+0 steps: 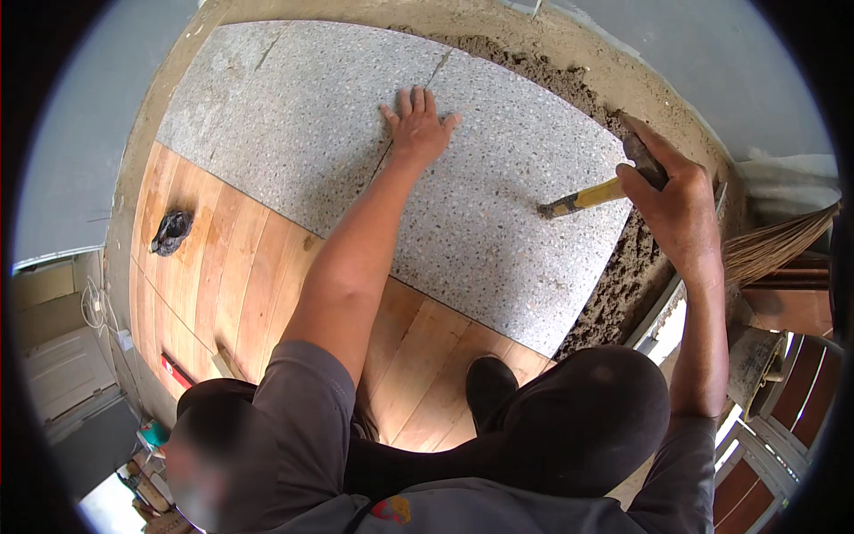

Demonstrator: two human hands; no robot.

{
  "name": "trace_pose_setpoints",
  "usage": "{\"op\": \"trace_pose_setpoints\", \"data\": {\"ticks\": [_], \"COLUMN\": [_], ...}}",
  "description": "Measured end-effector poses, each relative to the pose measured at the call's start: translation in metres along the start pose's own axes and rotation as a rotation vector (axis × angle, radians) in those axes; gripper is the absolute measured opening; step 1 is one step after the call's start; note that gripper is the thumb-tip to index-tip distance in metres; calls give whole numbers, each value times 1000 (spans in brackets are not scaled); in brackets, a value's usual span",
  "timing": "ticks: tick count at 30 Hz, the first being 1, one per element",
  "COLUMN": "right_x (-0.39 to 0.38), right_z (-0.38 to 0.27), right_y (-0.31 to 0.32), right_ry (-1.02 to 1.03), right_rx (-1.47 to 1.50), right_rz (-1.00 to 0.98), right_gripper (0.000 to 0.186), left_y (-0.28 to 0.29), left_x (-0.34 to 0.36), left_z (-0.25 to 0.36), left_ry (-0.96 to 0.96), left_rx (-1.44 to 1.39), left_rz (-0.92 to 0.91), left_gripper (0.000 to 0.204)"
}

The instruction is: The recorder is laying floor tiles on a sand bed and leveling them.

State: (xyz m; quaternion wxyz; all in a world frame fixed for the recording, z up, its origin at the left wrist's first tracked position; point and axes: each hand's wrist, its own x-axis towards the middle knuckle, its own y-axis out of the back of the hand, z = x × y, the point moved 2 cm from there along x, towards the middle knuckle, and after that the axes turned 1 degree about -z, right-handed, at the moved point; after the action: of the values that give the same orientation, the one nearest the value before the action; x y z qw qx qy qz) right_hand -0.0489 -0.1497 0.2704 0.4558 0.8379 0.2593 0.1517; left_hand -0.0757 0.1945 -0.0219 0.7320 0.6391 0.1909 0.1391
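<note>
My left hand [418, 133] lies spread on the speckled grey terrazzo slabs [267, 107], beside the dark seam between them. My right hand [676, 196] grips a yellow-and-black hammer-like tool [589, 196] by its dark part; the yellow shaft slants down leftward, its dark end at the surface of the right slab. Along the far and right edges of the slabs lies rough damp mortar [614, 271]. Wood-look plank flooring [187, 294] borders the slabs on the near side.
A crumpled black bag [172, 231] and a red-and-white bar [175, 368] lie on the planks. A straw broom [774, 242] and a trowel-like metal tool [752, 369] are at right. A cable [96, 310] hangs at left. Walls bound the far side and left.
</note>
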Motion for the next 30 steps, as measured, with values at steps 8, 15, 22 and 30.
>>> {"op": "trace_pose_setpoints", "data": {"ticks": [8,15,22,30], "right_x": [13,13,21,16], "right_z": [28,22,22,39], "right_y": [3,3,3,3], "right_ry": [-93,-167,-135,-184], "right_rx": [81,106,122,100], "right_rz": [77,22,35,-9], "right_gripper": [54,54,54,54], "left_y": [-1,1,4,51], "left_x": [71,123,114,-30], "left_z": [-2,14,7,-74], "left_ry": [-17,-94,-47,-372], "left_rx": [31,65,33,345], "left_rz": [62,116,107,-93], "left_gripper": [87,78,76,73]}}
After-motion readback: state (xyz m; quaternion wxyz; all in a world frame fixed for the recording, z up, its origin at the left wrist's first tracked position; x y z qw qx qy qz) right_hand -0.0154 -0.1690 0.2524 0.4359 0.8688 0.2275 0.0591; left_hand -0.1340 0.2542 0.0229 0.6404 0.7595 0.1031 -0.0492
